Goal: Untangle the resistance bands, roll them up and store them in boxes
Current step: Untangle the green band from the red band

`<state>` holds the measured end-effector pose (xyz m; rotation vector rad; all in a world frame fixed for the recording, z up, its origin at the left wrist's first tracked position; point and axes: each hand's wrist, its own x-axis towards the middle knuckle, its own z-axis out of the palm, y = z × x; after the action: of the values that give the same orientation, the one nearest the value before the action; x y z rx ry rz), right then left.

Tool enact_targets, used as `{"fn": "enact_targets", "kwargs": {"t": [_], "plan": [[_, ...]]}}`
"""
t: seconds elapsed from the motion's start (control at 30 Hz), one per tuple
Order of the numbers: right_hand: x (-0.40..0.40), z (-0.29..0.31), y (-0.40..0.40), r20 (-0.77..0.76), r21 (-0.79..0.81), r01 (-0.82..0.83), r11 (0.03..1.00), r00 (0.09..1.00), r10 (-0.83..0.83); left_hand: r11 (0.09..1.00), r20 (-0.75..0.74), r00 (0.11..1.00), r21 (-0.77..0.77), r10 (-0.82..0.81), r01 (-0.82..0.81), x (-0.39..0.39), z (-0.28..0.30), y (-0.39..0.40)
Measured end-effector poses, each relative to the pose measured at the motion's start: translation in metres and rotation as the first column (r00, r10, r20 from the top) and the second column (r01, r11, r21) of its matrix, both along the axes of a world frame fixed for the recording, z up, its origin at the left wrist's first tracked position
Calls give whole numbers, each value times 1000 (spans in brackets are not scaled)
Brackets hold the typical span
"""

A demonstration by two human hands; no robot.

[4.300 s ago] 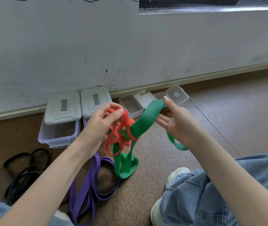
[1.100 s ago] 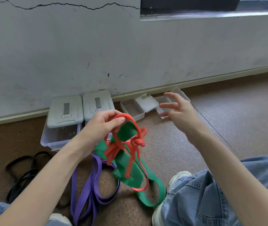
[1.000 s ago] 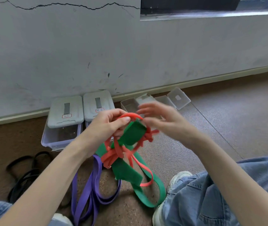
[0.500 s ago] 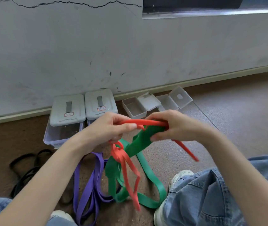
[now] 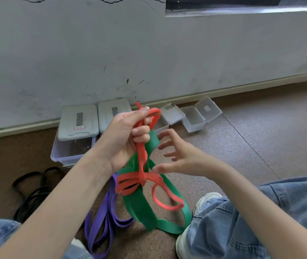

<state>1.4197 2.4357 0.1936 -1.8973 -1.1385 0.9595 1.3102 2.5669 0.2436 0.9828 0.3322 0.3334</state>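
Step in hand: untangling. Rolling and boxing not yet begun.

L hand [image 5: 124, 135], frame centre: fingers curled tight round top of red band [image 5: 142, 156], thumb pressed over its upper loop; green band [image 5: 139, 200] also caught in same grip, just under the knuckles. Both bands hang from that fist toward floor [image 5: 251, 146].

R hand [image 5: 179, 157], just right of centre: fingers spread and bent, holding nothing; thumb tip near or touching red knot [image 5: 142, 179]. Contact not certain, blur.

Red band wound round green at mid-height, knot cinched, several red loops fanned left, one larger loop hanging lower right. Green band's bottom loop reaches floor beside shoe [image 5: 192, 230].

Purple band [image 5: 102, 225]: on floor, lower centre-left, loose, apparently free of the tangle. Black bands [image 5: 31, 189]: on floor, lower left, in a heap.

Next move, by judgement: R hand to pinch knot and slacken it, then feed a red loop back through. Needs L grip eased, since tension would likely tighten the knot. Risk: thin red strap twisting further.

Boxes: two lidded [image 5: 78, 124], upper centre-left, against wall [image 5: 149, 53]; contents unclear. Two small ones [image 5: 193, 118] open, lids flipped back, upper centre-right.

Surface: brown speckled floor, seam line running lower right. Wall grey, scuffed, cracked along top; dark recess upper right. Person seated on floor, jeans both lower corners.
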Motion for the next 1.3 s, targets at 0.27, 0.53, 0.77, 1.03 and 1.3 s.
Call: {"fn": "enact_targets", "kwargs": {"t": [0.27,0.53,0.77,1.03,1.3], "plan": [[-18,-6,4,-523,210,-42,977,839,149,997,126,991,-69,46,-37,0,4,0],[-22,-10,9,-294,103,195,975,943,-158,971,-150,989,236,6,30,-9,-18,21],[-6,4,8,-483,175,487,855,800,-357,284,-493,851,855,179,435,-17,-51,-19],[23,10,1,82,60,484,873,869,-488,78,-236,907,972,350,223,-17,-36,0],[26,-10,-6,388,-246,233,941,913,-125,465,-116,896,879,429,-109,-15,-26,18]]}}
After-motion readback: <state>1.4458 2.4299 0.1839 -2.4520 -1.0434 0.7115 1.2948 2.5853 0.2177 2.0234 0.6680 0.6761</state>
